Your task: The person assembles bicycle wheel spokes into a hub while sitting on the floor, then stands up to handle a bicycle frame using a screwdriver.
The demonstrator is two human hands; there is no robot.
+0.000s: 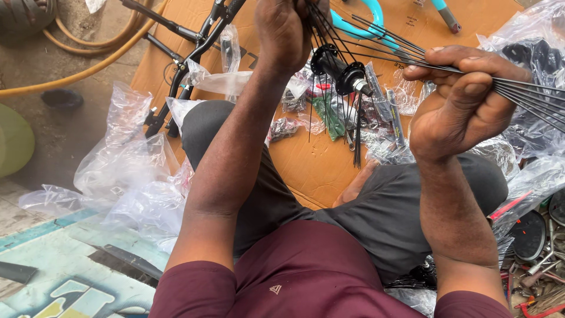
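Observation:
A black wheel hub (338, 68) hangs in the air over my lap with several thin black spokes (359, 126) threaded through it. My left hand (285, 32) pinches a bunch of those spokes above the hub. My right hand (462, 97) grips another bundle of spokes (529, 97) that fans out to the right edge. Loose spoke ends dangle below the hub. I sit cross-legged in dark grey shorts on a sheet of brown cardboard (312, 171).
A black bicycle frame (188, 59) lies at the top left, teal frame parts (365, 23) at the top. Clear plastic bags (126, 159) crowd the left and right. Small packed parts (329, 115) lie on the cardboard. A yellow hose (88, 68) and tools (541, 259) are nearby.

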